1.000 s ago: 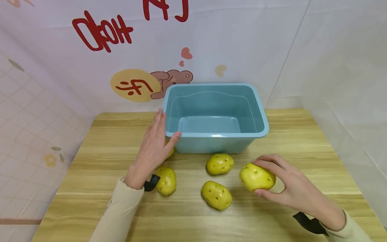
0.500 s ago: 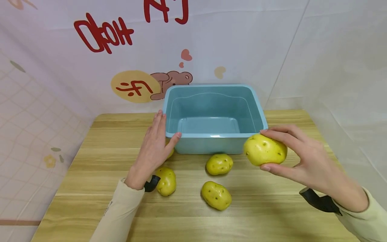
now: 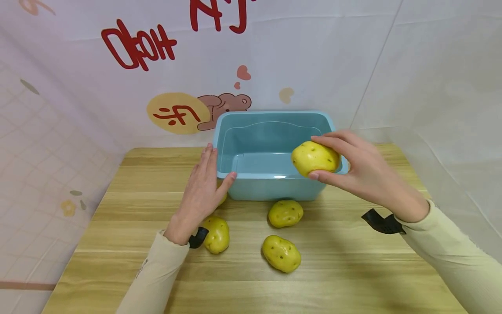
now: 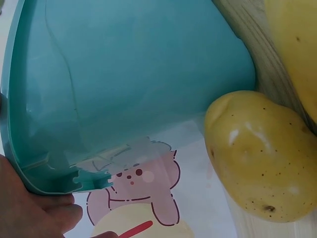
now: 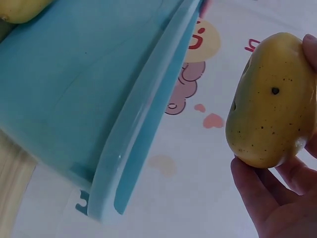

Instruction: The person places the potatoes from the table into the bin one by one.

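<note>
My right hand (image 3: 364,170) grips a yellow potato (image 3: 315,158) between thumb and fingers, over the right front corner of a blue plastic bin (image 3: 274,188). In the right wrist view that potato (image 5: 272,99) is held off to the side of the bin's rim (image 5: 133,114). My left hand (image 3: 198,192) rests with straight fingers against the bin's left rim. The left wrist view shows those fingers (image 4: 54,213) at the rim's corner. The inside of the bin shows no potato in the head view.
Two potatoes lie in front of the bin, one nearer it (image 3: 285,213) and one closer to me (image 3: 281,254). Another potato (image 3: 217,235) lies beside my left wrist, and one more (image 4: 262,156) is mostly hidden under that hand. A printed cloth (image 3: 294,56) hangs behind the wooden table (image 3: 333,270).
My right hand has lifted the potato off the right side of the table, then carried it forward and leftward over the bin's corner. The left hand has stayed at the rim.
</note>
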Motion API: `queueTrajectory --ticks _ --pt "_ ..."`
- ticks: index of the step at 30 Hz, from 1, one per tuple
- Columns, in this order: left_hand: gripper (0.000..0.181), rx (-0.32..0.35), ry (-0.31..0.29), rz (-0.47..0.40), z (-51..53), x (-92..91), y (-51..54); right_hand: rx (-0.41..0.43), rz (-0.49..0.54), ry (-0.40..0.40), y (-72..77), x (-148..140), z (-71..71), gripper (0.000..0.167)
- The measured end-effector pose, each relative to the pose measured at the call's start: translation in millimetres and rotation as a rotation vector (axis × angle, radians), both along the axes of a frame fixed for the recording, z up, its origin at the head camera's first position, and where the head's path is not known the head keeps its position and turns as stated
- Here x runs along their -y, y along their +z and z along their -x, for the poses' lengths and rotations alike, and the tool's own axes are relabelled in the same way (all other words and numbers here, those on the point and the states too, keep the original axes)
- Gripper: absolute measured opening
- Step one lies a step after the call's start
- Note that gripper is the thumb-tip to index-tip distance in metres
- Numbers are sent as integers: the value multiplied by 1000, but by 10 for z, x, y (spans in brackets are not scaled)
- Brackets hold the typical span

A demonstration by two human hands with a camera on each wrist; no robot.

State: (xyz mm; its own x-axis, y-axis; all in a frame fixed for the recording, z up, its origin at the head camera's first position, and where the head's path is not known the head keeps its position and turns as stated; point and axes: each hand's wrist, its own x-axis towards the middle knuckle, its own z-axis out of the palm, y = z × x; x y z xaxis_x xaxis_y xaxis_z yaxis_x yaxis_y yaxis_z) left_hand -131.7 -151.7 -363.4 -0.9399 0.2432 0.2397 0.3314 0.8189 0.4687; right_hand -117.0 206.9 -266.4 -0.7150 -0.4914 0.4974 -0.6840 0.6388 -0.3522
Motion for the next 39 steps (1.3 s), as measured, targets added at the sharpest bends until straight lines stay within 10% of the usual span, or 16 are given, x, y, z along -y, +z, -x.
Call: queueTrajectory --ticks 18,39 --pt "90 5 4 -3 3 -6 0 290 -191 -75 -139 334 601 68" --pt "91 -2 -2 -3 -7 -11 4 462 -252 -100 -420 485 880 57"
